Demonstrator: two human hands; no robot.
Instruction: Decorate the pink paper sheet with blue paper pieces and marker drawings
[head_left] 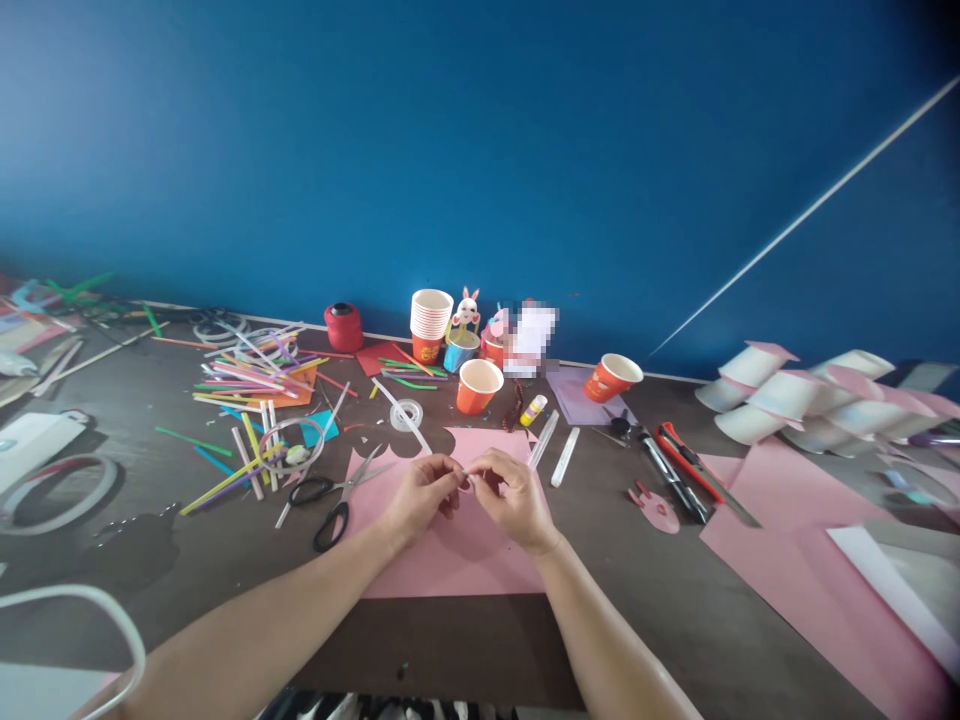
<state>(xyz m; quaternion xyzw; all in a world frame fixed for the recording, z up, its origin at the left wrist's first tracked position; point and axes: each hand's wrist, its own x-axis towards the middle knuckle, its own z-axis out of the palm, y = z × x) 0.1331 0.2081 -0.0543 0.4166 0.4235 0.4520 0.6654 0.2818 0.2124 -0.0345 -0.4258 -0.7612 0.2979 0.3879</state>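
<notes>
Over a pink paper sheet [450, 560], my left hand [429, 496] and my right hand [513, 498] meet fingertip to fingertip. Both are closed in a pinch at a small item between them, too small and hidden to name. The sheet lies flat, its top edge cut in curves. Black-handled scissors [341, 500] lie partly open on the sheet's left edge, beside my left forearm. A clear tape roll [406, 415] rests behind my left hand. Behind my right hand are a white marker-like stick [565, 457] and a yellow glue stick [534, 410].
Colored straws [255, 375] are piled at the left. Stacked paper cups [431, 320], an orange cup [480, 387] and another cup [613, 378] stand at the back. To the right lie a red cutter [690, 460], a pink rabbit cutout [657, 510] and white cups [787, 395].
</notes>
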